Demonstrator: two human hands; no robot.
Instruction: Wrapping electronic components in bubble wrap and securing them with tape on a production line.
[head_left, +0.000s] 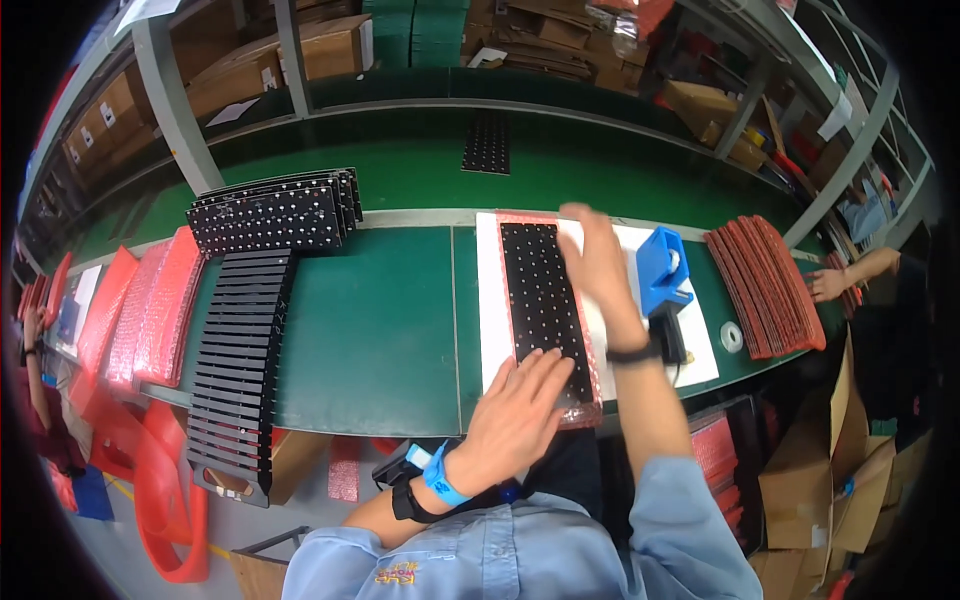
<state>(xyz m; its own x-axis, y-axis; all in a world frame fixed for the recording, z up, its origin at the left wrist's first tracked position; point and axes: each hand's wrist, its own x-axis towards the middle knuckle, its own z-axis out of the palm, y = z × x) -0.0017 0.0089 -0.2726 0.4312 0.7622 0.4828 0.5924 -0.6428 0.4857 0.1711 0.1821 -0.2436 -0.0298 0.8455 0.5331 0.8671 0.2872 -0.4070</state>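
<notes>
Black perforated panel (545, 300) lies flat on the green table (380, 320), half wrapped in a pink bubble sleeve (590, 395) whose edge shows past the fingers of both hands and along the panel's far end, the whole resting on a white sheet (492, 300); the left hand (515, 415) presses down on the near end, its fingers (545, 370) spread wide and flat, gripping nothing; the right hand (597, 262) lies open along the panel's right edge, fingers stretched forward and together, palm down, likewise holding nothing; judging from this, the panel appears already seated in its sleeve and the hands seem to be smoothing or squaring it, so the wrapping looks well along but not closed off; just right of the right fingers stands a blue tape dispenser (662, 268), untouched, with a small roll of tape (732, 337) farther right, which suggests sealing is not yet done; beyond that lies a fanned row of red sleeves (765, 285); well left of the left fingers sit a stack of bare black panels (275, 212), a long row of black slatted frames (240, 360), and pink bubble-wrapped packs (150, 310), so plenty of pieces seem left to handle; another person's hand (828, 284) works at the far right.
</notes>
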